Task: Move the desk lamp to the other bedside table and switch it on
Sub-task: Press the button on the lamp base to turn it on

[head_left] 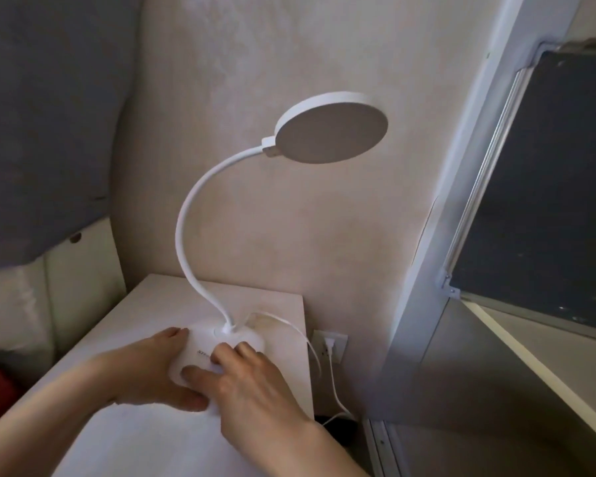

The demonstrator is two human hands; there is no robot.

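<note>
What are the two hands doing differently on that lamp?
The left hand grips the lamp base by its edge, thumb in front; the right hand rests on top, fingertips pressing down. The left sits beside the base, the right over it. Both touch the base.

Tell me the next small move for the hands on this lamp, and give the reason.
Probably press down with the fingertips of the right hand on the base to try switching it on. The desk lamp stands on the bedside table, its cord runs to the wall socket, yet the lamp head looks dark. The left hand grips the base, steadying it.
</note>
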